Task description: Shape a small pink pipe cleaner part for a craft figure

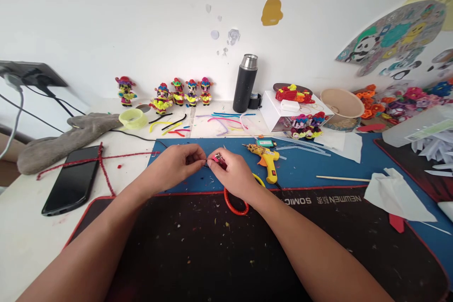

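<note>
Left hand (180, 167): above the blue mat (191, 147); grip pressed together on a thin dark piece (206, 164), mostly hidden by the fingers.
Right hand (231, 172): just beside the left hand; grip closed, thumb and fingertips at the same dark piece, with a small pink item (218, 159) held within the fingers. Type of item: cannot be determined.
Red loop (236, 211): partly under the right hand, over the edge of the black mat (177, 255).
Glue gun (266, 159): yellow, on the blue mat, to the right of the right hand; clear sticks (307, 144) lie beyond it.
Phone (72, 181): dark screen up, at left on the table (24, 231); red fuzzy stems (106, 174) cross it and lie beside it.
Figurines (177, 92): five upright near the wall; two more in front of the white box (272, 112).
Loose stems (175, 125): yellow, black and red, in front of the figurines.
Flask (245, 86): black, metal cap, upright, left of the white box.
Wooden stick (339, 178): on the blue mat, its end near the white tissue (392, 193).
</note>
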{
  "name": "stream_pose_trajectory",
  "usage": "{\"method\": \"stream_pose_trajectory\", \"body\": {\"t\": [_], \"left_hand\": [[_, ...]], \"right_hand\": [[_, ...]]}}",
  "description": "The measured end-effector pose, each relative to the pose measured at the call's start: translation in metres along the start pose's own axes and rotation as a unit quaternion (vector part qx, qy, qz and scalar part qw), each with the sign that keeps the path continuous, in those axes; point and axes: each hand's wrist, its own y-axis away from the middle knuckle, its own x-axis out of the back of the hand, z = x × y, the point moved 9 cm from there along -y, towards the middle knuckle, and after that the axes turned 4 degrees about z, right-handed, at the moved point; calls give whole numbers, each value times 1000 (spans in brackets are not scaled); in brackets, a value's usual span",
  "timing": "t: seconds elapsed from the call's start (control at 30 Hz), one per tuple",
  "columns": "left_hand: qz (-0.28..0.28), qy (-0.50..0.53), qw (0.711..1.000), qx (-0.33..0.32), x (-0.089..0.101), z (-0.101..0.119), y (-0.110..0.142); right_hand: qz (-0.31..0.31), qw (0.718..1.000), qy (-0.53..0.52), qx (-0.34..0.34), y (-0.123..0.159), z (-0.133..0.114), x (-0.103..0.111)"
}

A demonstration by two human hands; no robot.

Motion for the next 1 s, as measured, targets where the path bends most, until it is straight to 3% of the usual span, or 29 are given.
{"method": "stream_pose_trajectory", "body": {"t": [0.43,0.73,0.87,1.0], "left_hand": [[13,29,999,-26,3,-1,-3],[42,35,998,-39,15,0,-2],[48,27,997,-51,15,-1,-4],[49,29,996,-64,15,-2,-5]], "right_hand": [[55,997,-46,-31,-6,13,10],[-40,984,171,6,-8,-4,10],[-94,943,317,50,-12,-12,12],[-117,902,412,51,-24,-12,17]]}}
